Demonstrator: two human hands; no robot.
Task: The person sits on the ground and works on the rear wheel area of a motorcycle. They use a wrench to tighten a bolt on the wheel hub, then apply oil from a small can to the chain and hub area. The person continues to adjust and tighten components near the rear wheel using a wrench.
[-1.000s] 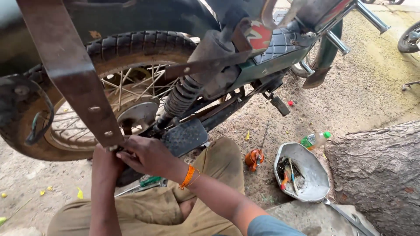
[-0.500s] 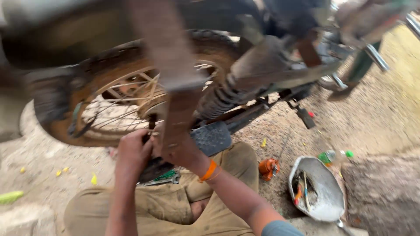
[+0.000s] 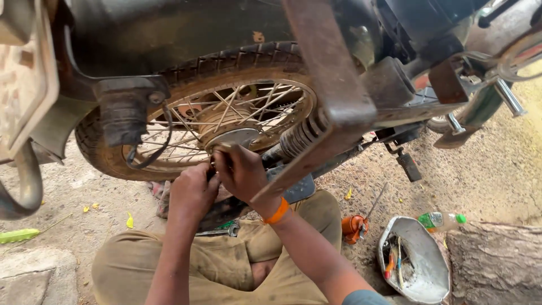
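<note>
I sit on the ground under the rear of a motorcycle. Its spoked rear wheel (image 3: 186,121) with a dusty tyre hangs in front of me. My left hand (image 3: 192,192) and my right hand (image 3: 244,172) are pressed together at the wheel hub (image 3: 234,135), fingers curled around a small part I cannot make out. An orange band circles my right wrist. A rusty metal bar (image 3: 333,85) of the rear frame crosses in front of my right forearm. The coil shock absorber (image 3: 302,135) runs just right of my hands.
A wrench (image 3: 223,230) lies on my lap. At the right sit an orange oil can (image 3: 354,226), a dented metal bowl (image 3: 420,265) with tools, a plastic bottle (image 3: 441,220) and a tree trunk (image 3: 497,265). A footpeg (image 3: 407,165) hangs nearby.
The view has swung left and lower, bringing the wheel hub to the centre. Both hands have risen from the footrest area to the hub and stay close together.
</note>
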